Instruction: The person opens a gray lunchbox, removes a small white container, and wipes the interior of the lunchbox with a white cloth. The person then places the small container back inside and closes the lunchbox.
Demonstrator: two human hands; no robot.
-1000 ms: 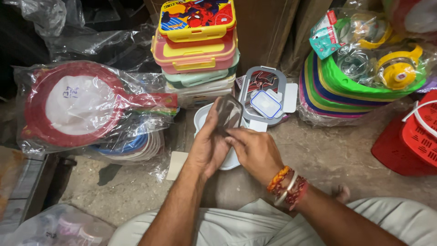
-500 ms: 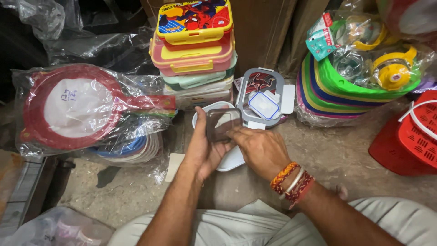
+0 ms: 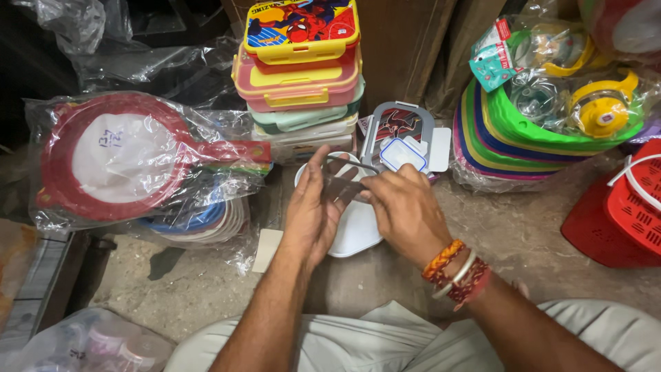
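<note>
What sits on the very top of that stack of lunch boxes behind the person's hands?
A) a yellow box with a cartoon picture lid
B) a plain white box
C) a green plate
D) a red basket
A: the top lunch box of the stack has a yellow rim and clasp and a colourful cartoon picture on its lid, above a pink box.

Both hands [image 3: 358, 207] holding grey clear sheet [image 3: 339, 184], above white lid [image 3: 358, 234]

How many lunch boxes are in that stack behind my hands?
4 show: a yellow-rimmed box on top, a pink one under it, a mint one next, a white one lowest. Others may be hidden.
</note>
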